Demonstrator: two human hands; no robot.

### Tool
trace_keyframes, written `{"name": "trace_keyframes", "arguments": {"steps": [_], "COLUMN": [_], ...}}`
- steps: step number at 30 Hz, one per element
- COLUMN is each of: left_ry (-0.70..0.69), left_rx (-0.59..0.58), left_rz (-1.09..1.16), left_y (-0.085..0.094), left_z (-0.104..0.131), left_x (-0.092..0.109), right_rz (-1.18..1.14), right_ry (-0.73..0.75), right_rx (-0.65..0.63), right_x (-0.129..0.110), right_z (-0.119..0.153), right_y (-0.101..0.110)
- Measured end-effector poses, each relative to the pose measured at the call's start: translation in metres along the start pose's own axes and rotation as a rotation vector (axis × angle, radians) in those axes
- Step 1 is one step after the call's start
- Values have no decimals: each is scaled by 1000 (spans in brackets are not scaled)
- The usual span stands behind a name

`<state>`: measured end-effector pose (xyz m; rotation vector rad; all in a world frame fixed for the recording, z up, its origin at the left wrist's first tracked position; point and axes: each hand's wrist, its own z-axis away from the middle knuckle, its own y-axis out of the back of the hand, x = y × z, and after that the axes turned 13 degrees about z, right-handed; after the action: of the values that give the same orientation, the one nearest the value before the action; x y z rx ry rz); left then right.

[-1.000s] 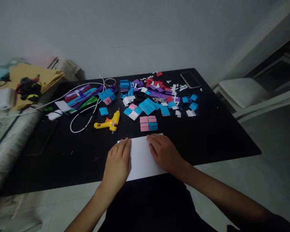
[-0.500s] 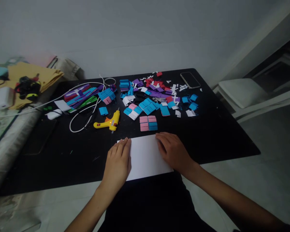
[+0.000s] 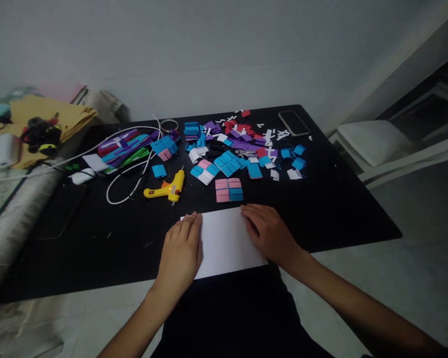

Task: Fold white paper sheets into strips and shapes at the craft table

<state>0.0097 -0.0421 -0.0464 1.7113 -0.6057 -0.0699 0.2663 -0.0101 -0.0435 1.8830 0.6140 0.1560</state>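
A white sheet of paper lies at the front edge of the black table. My left hand rests flat on its left side, fingers extended toward the top edge. On the right side lies my right hand, its fingers bent a little and their tips at the top right corner. Neither hand grips anything. Just beyond the sheet is a pink and blue folded-paper square. A yellow glue gun lies on its side to the left of that square.
Colourful paper pieces and white scraps cover the table's back. A white cable loops at the left, near bundled strips. A phone lies back right. Yellow envelopes are piled far left; a white chair stands right.
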Motion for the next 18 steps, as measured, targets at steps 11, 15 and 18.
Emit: {"name": "trace_keyframes", "arguments": {"steps": [11, 15, 18], "left_ry": [47, 48, -2], "left_rx": [17, 41, 60], "left_rz": [-34, 9, 69], "left_y": [-2, -5, -13], "left_z": [-5, -7, -13], "left_x": [10, 15, 23], "right_rz": [-36, 12, 61], "right_ry": [-23, -20, 0], "right_rx": [15, 3, -13], "right_x": [1, -5, -14], "right_z": [4, 3, -1], "right_y": [-3, -2, -3]}}
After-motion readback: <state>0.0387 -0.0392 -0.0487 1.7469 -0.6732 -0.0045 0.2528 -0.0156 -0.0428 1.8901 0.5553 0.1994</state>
